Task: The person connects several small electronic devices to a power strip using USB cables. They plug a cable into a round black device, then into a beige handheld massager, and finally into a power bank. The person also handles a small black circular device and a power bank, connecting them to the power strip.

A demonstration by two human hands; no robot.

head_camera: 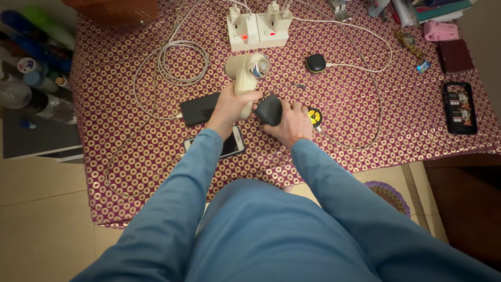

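While the left hand [229, 107] wraps its fingers closed around the handle of a cream handheld device [245, 75] with a shiny round head, the right hand [293, 122] grips a small dark grey pouch [269, 108] just beside that handle. Both things sit near the middle of the worktop [130, 172], which is covered by a maroon cloth patterned with gold rings. Under the left wrist lies a white phone [232, 143], and a flat black slab [198, 108] lies just left of the hand. A round black and yellow object [314, 116] peeks out beside the right hand. Further back stand 2 white power strips [257, 28] with plugs in them, their white cables [177, 62] looping across the cloth, 1 running to a small black round case [315, 62]. At the right edge rests a black phone case [460, 107].
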